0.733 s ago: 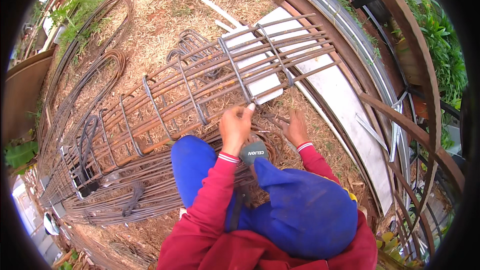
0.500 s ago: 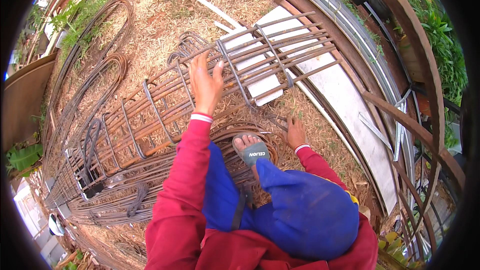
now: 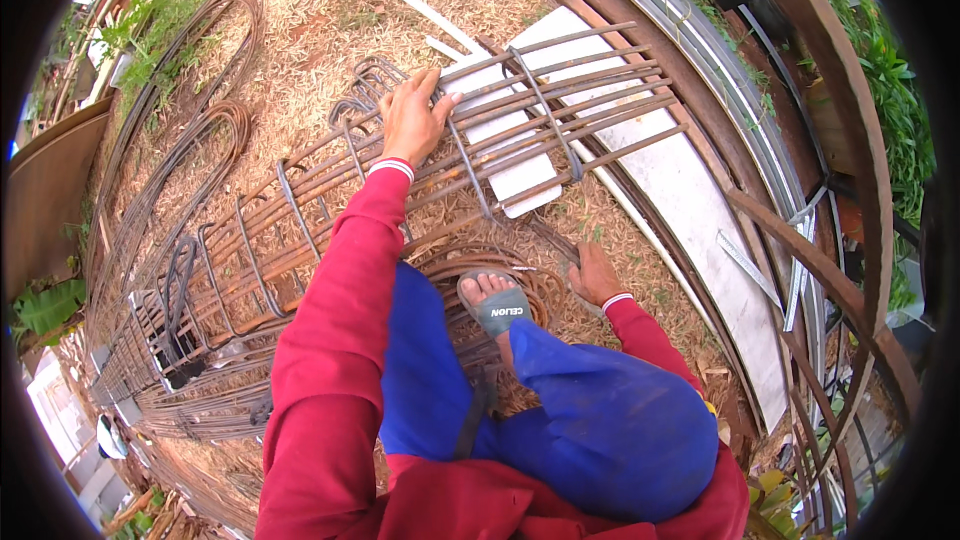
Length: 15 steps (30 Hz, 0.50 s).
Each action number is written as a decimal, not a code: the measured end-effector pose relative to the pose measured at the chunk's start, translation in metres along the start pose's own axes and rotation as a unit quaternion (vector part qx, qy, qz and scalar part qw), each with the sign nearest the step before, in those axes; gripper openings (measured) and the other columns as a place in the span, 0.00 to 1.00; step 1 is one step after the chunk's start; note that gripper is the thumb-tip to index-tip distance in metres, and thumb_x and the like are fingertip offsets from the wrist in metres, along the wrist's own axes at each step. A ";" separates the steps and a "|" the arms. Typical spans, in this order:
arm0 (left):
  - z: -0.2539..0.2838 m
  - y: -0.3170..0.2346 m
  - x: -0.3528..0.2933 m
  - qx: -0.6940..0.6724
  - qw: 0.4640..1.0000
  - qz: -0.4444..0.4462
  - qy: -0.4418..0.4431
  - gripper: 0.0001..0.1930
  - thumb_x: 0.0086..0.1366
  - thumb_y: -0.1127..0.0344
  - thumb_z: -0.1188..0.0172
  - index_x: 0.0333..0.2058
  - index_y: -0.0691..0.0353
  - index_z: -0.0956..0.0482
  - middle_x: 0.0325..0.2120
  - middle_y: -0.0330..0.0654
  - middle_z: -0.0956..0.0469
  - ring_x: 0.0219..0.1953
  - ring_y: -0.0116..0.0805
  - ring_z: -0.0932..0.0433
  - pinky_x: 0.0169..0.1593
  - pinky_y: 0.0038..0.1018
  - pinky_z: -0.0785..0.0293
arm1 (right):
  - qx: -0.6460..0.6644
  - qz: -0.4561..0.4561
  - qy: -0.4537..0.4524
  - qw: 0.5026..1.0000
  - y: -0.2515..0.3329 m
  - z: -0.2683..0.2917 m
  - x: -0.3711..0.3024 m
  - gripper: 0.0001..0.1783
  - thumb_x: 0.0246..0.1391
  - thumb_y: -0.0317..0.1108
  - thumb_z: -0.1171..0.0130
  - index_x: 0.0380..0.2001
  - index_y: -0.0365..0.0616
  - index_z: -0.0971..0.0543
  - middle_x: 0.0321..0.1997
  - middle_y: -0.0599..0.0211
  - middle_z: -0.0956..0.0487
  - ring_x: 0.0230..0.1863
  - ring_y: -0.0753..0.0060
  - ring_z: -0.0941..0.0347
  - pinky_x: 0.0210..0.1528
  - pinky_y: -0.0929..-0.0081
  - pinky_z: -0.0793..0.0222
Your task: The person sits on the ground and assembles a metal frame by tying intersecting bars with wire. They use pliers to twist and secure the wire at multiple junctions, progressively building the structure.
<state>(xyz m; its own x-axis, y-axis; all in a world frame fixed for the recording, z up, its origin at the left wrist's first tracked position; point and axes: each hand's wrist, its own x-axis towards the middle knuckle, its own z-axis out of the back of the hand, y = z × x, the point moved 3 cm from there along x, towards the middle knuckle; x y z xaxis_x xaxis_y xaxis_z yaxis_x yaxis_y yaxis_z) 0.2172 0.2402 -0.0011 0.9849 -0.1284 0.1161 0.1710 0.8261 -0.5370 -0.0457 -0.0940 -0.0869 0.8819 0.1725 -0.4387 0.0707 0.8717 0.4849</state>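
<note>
A long cage of rusty rebar, ringed by bent steel stirrups, lies slantwise before me. My left hand is at its far-side top bar, fingers curled over the upper corner of a stirrup and thumb beside it. The hand hides that corner. My right hand is low on the near side of the cage, closed around the handles of dark metal pincers. Their head points toward the stirrup's lower end and is hard to make out against the straw.
Coiled rods lie around my sandalled foot. White boards run under the cage's right end. Loose stirrups sit beyond it, with long bent rods to the left. A brown metal frame curves along the right.
My left hand has moved a little away from me and closed onto the stirrup's corner. My right hand has shifted slightly nearer to me, with the pincers still in it.
</note>
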 end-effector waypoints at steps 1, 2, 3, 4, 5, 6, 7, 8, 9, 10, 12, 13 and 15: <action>0.000 0.001 -0.001 0.004 1.000 -0.005 -0.004 0.30 0.68 0.49 0.39 0.62 0.60 0.26 0.61 0.49 0.27 0.63 0.46 0.31 0.67 0.43 0.46 | 0.027 -0.030 0.012 0.999 0.004 0.009 -0.005 0.25 0.55 0.35 0.40 0.54 0.36 0.32 0.44 0.41 0.26 0.46 0.40 0.27 0.50 0.48 0.30; 0.000 0.001 -0.001 0.019 1.000 -0.011 -0.006 0.29 0.69 0.48 0.41 0.62 0.59 0.27 0.61 0.49 0.27 0.63 0.46 0.31 0.67 0.43 0.46 | 0.068 -0.045 0.002 0.997 0.011 0.018 -0.012 0.25 0.57 0.35 0.41 0.54 0.35 0.32 0.42 0.41 0.25 0.44 0.39 0.26 0.48 0.49 0.30; -0.001 0.001 -0.001 0.017 1.000 -0.015 -0.007 0.29 0.70 0.47 0.42 0.62 0.59 0.27 0.61 0.48 0.27 0.63 0.46 0.30 0.67 0.43 0.46 | 0.103 -0.076 -0.002 0.992 0.019 0.027 -0.024 0.24 0.58 0.35 0.42 0.55 0.35 0.32 0.40 0.42 0.24 0.42 0.39 0.25 0.46 0.50 0.30; -0.002 0.001 -0.001 0.019 1.000 -0.014 -0.003 0.29 0.71 0.47 0.44 0.63 0.58 0.27 0.61 0.48 0.27 0.62 0.47 0.30 0.67 0.43 0.45 | 0.147 -0.104 -0.011 0.984 0.028 0.036 -0.035 0.24 0.60 0.35 0.43 0.55 0.34 0.33 0.39 0.43 0.23 0.39 0.39 0.24 0.44 0.51 0.30; -0.003 0.001 0.000 0.021 1.000 -0.014 -0.001 0.29 0.71 0.46 0.45 0.63 0.58 0.28 0.62 0.47 0.28 0.62 0.47 0.30 0.67 0.44 0.45 | 0.152 -0.091 -0.025 0.984 0.040 0.045 -0.045 0.23 0.61 0.35 0.44 0.56 0.35 0.33 0.38 0.44 0.23 0.38 0.39 0.24 0.42 0.52 0.30; -0.003 0.000 -0.001 0.012 1.000 -0.015 -0.004 0.29 0.72 0.46 0.46 0.64 0.58 0.28 0.61 0.48 0.27 0.62 0.47 0.30 0.67 0.42 0.44 | 0.167 -0.077 -0.041 0.982 0.052 0.052 -0.057 0.23 0.61 0.35 0.44 0.56 0.36 0.33 0.37 0.45 0.22 0.37 0.40 0.23 0.41 0.53 0.30; -0.003 0.000 -0.001 0.018 1.000 -0.019 -0.016 0.29 0.72 0.46 0.46 0.63 0.59 0.28 0.61 0.48 0.27 0.61 0.47 0.29 0.67 0.42 0.44 | 0.183 -0.065 -0.057 0.979 0.064 0.060 -0.066 0.23 0.62 0.34 0.44 0.56 0.36 0.33 0.36 0.45 0.22 0.36 0.40 0.23 0.39 0.54 0.30; -0.003 -0.001 -0.002 0.020 0.999 -0.026 -0.031 0.29 0.71 0.46 0.45 0.62 0.59 0.27 0.60 0.47 0.26 0.61 0.47 0.29 0.66 0.42 0.43 | 0.232 -0.115 -0.005 0.966 0.072 0.064 -0.073 0.21 0.61 0.31 0.44 0.56 0.37 0.32 0.40 0.43 0.23 0.40 0.41 0.23 0.41 0.57 0.30; -0.004 -0.001 -0.002 0.023 0.999 -0.025 -0.034 0.28 0.71 0.47 0.45 0.61 0.60 0.26 0.59 0.47 0.25 0.61 0.47 0.29 0.66 0.42 0.43 | 0.217 -0.077 -0.015 0.973 0.084 0.070 -0.076 0.20 0.60 0.28 0.44 0.55 0.37 0.31 0.41 0.42 0.23 0.41 0.41 0.24 0.41 0.57 0.30; -0.003 -0.002 -0.002 0.016 0.999 -0.030 -0.042 0.28 0.71 0.47 0.45 0.61 0.60 0.26 0.58 0.47 0.25 0.60 0.47 0.29 0.65 0.42 0.42 | 0.201 -0.038 -0.025 0.978 0.097 0.077 -0.077 0.19 0.59 0.26 0.45 0.53 0.36 0.30 0.41 0.42 0.24 0.42 0.41 0.24 0.42 0.56 0.31; -0.004 -0.002 -0.003 0.011 0.998 -0.036 -0.049 0.28 0.71 0.47 0.45 0.60 0.60 0.26 0.57 0.47 0.25 0.59 0.47 0.28 0.65 0.43 0.42 | 0.126 0.010 -0.033 0.991 0.119 0.092 -0.075 0.18 0.55 0.21 0.46 0.50 0.36 0.28 0.44 0.42 0.24 0.44 0.40 0.26 0.45 0.55 0.31; -0.004 -0.002 -0.004 0.011 0.998 -0.032 -0.050 0.28 0.71 0.47 0.45 0.60 0.60 0.25 0.57 0.47 0.25 0.59 0.47 0.28 0.65 0.43 0.41 | 0.067 0.019 -0.029 0.997 0.128 0.100 -0.074 0.17 0.53 0.19 0.47 0.48 0.36 0.28 0.45 0.42 0.25 0.46 0.40 0.26 0.46 0.54 0.31; -0.004 -0.002 -0.004 0.012 0.998 -0.029 -0.049 0.28 0.71 0.46 0.46 0.60 0.59 0.25 0.57 0.46 0.25 0.60 0.46 0.29 0.65 0.43 0.41 | -0.019 0.046 -0.043 0.998 0.146 0.117 -0.069 0.17 0.49 0.17 0.48 0.45 0.36 0.27 0.47 0.42 0.25 0.47 0.39 0.27 0.48 0.51 0.31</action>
<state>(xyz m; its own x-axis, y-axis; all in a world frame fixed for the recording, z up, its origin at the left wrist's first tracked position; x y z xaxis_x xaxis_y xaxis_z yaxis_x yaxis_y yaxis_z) 0.2127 0.2375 -0.0040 0.9659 -0.1232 0.2278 0.2256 0.8321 -0.5067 -0.0417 -0.0318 0.1026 0.9210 0.2130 -0.3261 -0.0281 0.8713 0.4899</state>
